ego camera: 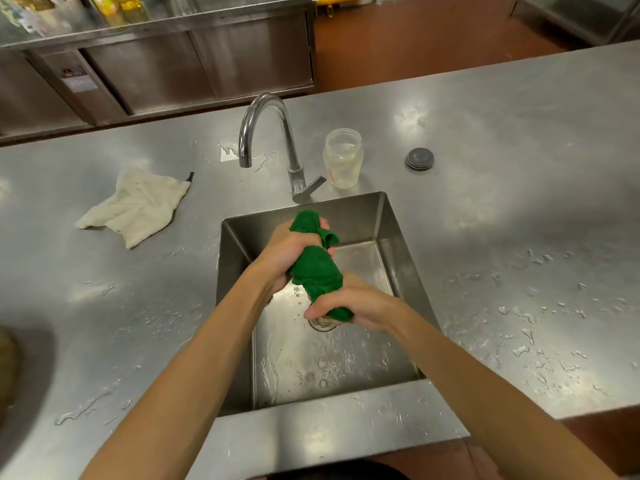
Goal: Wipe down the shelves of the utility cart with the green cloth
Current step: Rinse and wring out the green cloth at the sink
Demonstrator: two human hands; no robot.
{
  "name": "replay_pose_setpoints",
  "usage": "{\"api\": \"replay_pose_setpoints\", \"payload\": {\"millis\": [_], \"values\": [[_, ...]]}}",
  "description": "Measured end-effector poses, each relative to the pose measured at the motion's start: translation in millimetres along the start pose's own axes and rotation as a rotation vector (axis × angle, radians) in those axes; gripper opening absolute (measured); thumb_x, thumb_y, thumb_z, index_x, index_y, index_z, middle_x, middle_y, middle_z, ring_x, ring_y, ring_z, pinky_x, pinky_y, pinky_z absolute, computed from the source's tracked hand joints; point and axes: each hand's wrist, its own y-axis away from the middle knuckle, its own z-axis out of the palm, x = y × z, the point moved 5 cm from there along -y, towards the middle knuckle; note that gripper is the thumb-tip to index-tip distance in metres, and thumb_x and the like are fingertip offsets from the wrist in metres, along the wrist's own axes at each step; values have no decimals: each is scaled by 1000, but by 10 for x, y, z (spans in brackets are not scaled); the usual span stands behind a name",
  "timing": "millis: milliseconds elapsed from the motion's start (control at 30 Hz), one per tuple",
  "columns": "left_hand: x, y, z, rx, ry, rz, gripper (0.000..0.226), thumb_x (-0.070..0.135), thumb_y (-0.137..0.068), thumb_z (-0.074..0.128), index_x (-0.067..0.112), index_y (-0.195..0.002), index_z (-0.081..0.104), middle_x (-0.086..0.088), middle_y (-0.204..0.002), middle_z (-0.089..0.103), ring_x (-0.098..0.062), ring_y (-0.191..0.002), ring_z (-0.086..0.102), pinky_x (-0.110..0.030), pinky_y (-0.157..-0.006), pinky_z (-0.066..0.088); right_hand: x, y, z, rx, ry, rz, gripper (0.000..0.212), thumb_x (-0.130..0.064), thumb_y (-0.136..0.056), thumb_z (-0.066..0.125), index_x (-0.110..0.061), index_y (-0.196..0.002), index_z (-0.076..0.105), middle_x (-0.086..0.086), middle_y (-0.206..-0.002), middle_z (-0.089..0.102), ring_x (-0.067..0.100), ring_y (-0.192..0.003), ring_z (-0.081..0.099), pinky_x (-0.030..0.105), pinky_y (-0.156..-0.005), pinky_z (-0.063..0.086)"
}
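Head view: my left hand [289, 252] grips far end of green cloth [317, 268], my right hand [349, 306] grips near end, twisting over sink [398, 237] so water drips toward drain. Cart unseen.

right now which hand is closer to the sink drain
Right. The right hand grips the lower end of the green cloth just over the drain; the left hand grips the upper end, further back toward the faucet.
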Motion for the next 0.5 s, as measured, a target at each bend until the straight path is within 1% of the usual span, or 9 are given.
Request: {"api": "replay_pose_setpoints", "payload": {"millis": [33,67,133,200,233,267,367,433,500], "values": [[4,10,-12,45,-67,-7,22,-10,-79,59,6,-93,66,-15,-86,65,-25,-72,66,-35,-72,57,43,11,-9,31,-8,-1,43,-14,-65,85,-11,-96,56,11,-83,44,26,-81,42,40,-74,32],[-1,18,-20,69,-108,-18,22,-3,-83,63,6,-102,68,-14,-92,68,-24,-79,68,-37,-78,57,77,31,-19,57,-30,1,52,-22,-63,88,-13,-102,56,10,-91,44,26,-87,40,41,-79,30],[-28,34,-37,84,-131,-37,30,9,-87,67,8,-117,68,-11,-100,70,-22,-91,67,-36,-86,55,101,96,-48,100,-95,-10,59,-31,-61,90,-13,-107,58,9,-97,46,24,-93,42,41,-83,34],[-37,52,-41,55,-110,-38,36,12,-88,67,6,-123,64,-12,-105,69,-24,-97,65,-36,-88,53,109,170,-83,114,-167,-30,56,-31,-68,86,-10,-113,60,11,-104,55,24,-100,52,43,-95,43],[-41,64,-37,29,-99,-35,40,12,-87,66,2,-125,60,-14,-106,68,-25,-99,64,-37,-88,52,119,207,-107,123,-199,-41,53,-28,-73,82,-11,-117,59,10,-109,60,23,-105,56,46,-101,44],[-39,83,-36,4,-90,-31,45,11,-84,66,-2,-126,57,-15,-106,67,-26,-99,63,-37,-87,52,129,251,-126,132,-226,-51,51,-28,-77,77,-12,-122,58,8,-115,63,23,-110,58,47,-104,43],[-2,164,-38,-57,-91,-7,56,7,-73,60,-10,-126,50,-22,-114,63,-29,-101,61,-39,-89,51,141,368,-155,136,-261,-77,58,-33,-82,71,-11,-133,52,9,-128,64,25,-121,59,47,-104,46],[13,215,-54,-105,-94,0,60,2,-68,55,-10,-127,49,-27,-121,58,-33,-106,58,-45,-97,47,133,443,-154,182,-200,-85,52,-31,-87,67,-14,-134,54,7,-128,64,25,-120,61,47,-102,48],[23,263,-83,-145,-95,-4,63,-2,-65,52,-7,-128,52,-28,-123,58,-35,-110,59,-47,-100,47,150,494,-193,296,-114,-86,49,-22,-83,73,-17,-130,58,5,-123,68,24,-114,64,48,-101,49]]}}
